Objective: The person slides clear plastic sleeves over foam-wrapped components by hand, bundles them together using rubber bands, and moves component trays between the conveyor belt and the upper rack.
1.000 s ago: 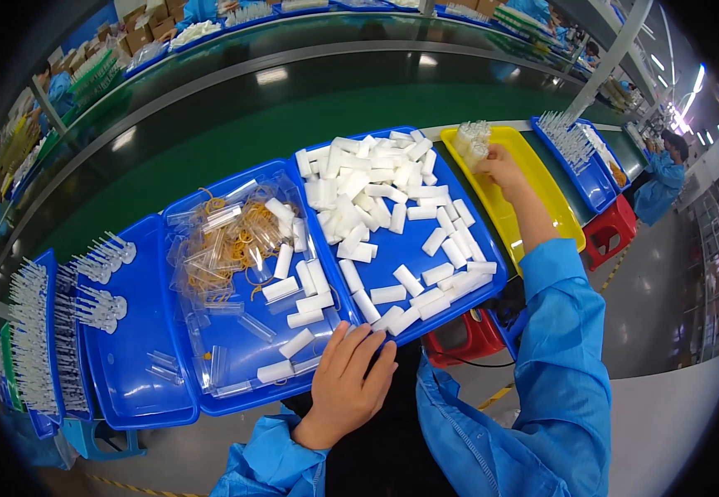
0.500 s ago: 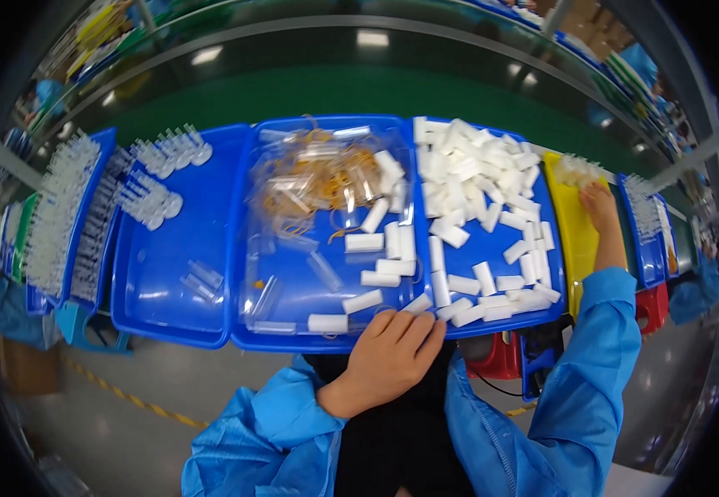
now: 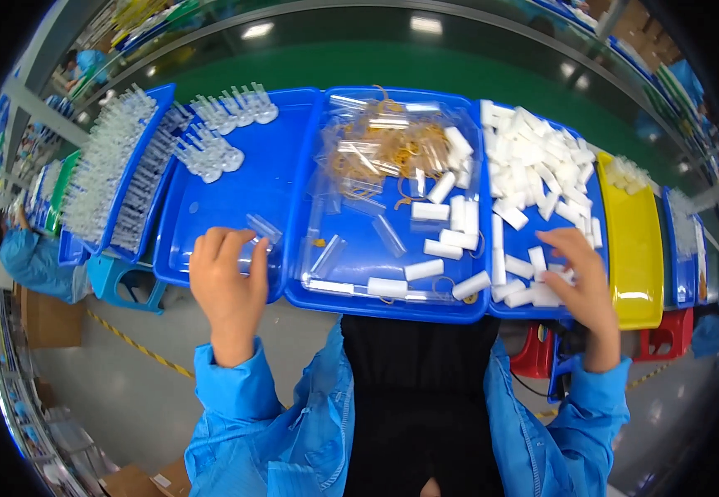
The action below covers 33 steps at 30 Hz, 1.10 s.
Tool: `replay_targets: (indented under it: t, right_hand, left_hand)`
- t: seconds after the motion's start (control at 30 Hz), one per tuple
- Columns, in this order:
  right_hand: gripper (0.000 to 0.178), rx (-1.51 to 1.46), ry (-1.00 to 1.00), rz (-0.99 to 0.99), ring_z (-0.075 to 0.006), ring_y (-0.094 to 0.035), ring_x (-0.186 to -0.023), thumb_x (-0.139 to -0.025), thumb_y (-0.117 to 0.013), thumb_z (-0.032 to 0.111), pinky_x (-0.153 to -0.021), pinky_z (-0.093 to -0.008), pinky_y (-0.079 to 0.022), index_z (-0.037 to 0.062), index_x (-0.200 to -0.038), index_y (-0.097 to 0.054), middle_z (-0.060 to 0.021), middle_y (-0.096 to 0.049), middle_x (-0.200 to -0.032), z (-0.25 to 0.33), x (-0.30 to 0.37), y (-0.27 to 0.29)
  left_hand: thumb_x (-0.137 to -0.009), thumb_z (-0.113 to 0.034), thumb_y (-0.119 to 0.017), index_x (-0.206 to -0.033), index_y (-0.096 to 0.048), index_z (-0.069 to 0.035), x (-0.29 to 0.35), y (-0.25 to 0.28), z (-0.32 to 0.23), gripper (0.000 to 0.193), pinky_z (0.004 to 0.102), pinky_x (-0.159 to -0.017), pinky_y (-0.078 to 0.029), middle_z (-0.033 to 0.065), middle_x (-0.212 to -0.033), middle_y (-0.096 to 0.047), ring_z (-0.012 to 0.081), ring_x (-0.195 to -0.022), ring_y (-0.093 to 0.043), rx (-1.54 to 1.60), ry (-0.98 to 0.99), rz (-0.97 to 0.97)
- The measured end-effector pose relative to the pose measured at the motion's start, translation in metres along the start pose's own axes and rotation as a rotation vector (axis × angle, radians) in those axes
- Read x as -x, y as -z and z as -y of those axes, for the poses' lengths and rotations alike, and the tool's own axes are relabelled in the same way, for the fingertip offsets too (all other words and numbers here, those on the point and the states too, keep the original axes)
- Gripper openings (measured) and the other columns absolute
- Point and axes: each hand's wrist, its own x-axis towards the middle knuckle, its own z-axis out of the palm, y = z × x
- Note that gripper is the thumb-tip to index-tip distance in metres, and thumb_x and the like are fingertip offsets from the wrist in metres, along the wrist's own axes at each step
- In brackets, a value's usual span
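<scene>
My left hand (image 3: 228, 283) hovers at the front right corner of the left blue tray (image 3: 210, 195), thumb and fingers apart. Beside its fingertips lie a few clear plastic tubes (image 3: 265, 227). My right hand (image 3: 585, 286) reaches over the right blue tray, thumb and forefinger spread around short white cylinders (image 3: 537, 262); it holds nothing that I can see. A heap of the same white cylinders (image 3: 533, 153) fills the back of that tray. In the middle blue tray (image 3: 359, 290), a clear bag (image 3: 388, 153) with tan rings and tubes lies among loose white cylinders.
Clear stemmed parts (image 3: 210, 153) stand in rows at the left tray's back. Upright racks of similar parts (image 3: 115, 161) flank it. On the right is a yellow tray (image 3: 633, 248). Stools stand below, and a co-worker in a blue sleeve (image 3: 40, 261) is at far left.
My left hand has moved from the middle tray's front edge to the left tray. My right hand has come back from the yellow tray to the white cylinders. The view has shifted.
</scene>
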Motion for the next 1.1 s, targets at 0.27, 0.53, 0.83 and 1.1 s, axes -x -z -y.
replay_targets:
  t: [0.27, 0.53, 0.83, 1.1]
  right_hand:
    - [0.022, 0.17, 0.191, -0.185, -0.0345, -0.059, -0.084, -0.07, -0.068, -0.003, -0.073, -0.0369, -0.048, 0.0002, -0.091, -0.062, -0.0154, -0.057, -0.09, -0.012, -0.006, -0.035]
    - [0.028, 0.076, 0.089, -0.306, -0.017, -0.051, -0.067, -0.064, -0.072, -0.008, -0.057, -0.0268, -0.042, 0.0005, -0.089, -0.061, -0.0101, -0.055, -0.094, -0.022, 0.0, -0.044]
    - [0.019, -0.01, 0.014, -0.308, -0.0146, -0.049, -0.066, -0.068, -0.067, -0.008, -0.061, -0.0255, -0.04, 0.0004, -0.084, -0.06, -0.0068, -0.056, -0.076, -0.019, 0.016, -0.04]
    - [0.016, -0.232, 0.083, -0.487, -0.0159, -0.055, -0.072, -0.077, -0.06, -0.004, -0.064, -0.0259, -0.044, 0.0007, -0.092, -0.06, -0.008, -0.058, -0.085, -0.018, 0.014, -0.034]
  left_hand:
    - [-0.076, -0.009, -0.072, -0.087, -0.068, -0.001, -0.018, 0.017, -0.003, 0.014, 0.0362, -0.066, -0.048, 0.0128, -0.086, -0.063, 0.0297, -0.08, -0.062, 0.297, 0.008, 0.18]
    - [-0.077, -0.019, -0.072, -0.084, -0.072, -0.004, -0.082, -0.035, 0.152, 0.017, 0.0372, -0.067, -0.054, 0.0133, -0.08, -0.071, 0.0285, -0.073, -0.069, 0.058, 0.36, 0.241]
    - [-0.073, -0.017, -0.077, -0.084, -0.073, -0.007, -0.072, -0.087, 0.176, 0.016, 0.0351, -0.066, -0.052, 0.0135, -0.081, -0.068, 0.0258, -0.074, -0.067, 0.219, 0.431, 0.162]
    - [-0.093, -0.012, -0.06, -0.104, -0.066, -0.005, -0.063, 0.003, 0.119, 0.015, 0.0227, -0.05, -0.055, 0.006, -0.108, -0.059, 0.0131, -0.082, -0.064, 0.58, 0.275, -0.001]
